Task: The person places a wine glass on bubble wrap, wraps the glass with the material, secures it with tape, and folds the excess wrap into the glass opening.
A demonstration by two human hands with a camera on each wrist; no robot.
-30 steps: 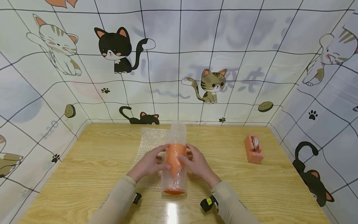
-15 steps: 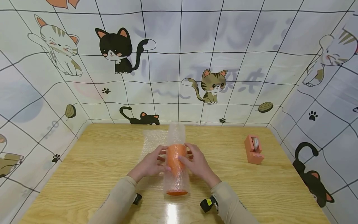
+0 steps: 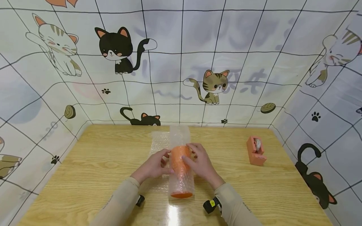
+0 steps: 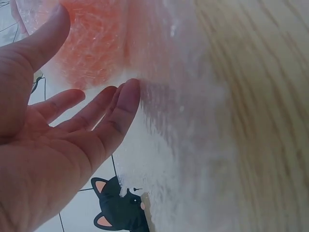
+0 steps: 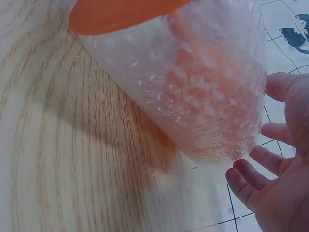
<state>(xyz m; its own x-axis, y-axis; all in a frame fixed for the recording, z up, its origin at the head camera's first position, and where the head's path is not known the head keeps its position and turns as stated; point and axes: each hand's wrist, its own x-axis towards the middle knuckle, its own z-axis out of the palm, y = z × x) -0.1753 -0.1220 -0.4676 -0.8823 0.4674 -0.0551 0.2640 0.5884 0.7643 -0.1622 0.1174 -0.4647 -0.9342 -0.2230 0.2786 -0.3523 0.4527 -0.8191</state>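
Observation:
An orange goblet (image 3: 179,158), rolled in bubble wrap (image 3: 160,141), lies on its side mid-table. Its flat round foot (image 5: 125,15) faces the person; the slim stem and cup show blurred through the film. A loose sheet of the wrap stretches out left of the roll. My left hand (image 3: 156,164) holds the roll's left side, thumb near the top and fingers beyond it. On the opposite side my right hand (image 3: 201,162) holds the cup end, thumb on top. In the right wrist view its fingertips (image 5: 240,181) touch the wrap.
A pink tape dispenser (image 3: 256,150) with a tape roll stands on the wooden table (image 3: 93,169) at the right. Cat-print cloth (image 3: 167,69) walls enclose the table at the back and both sides.
The wrapped goblet has shifted slightly right, its foot end moving with it. Less loose wrap shows on the left. Both hands stay on the roll, moving only a little.

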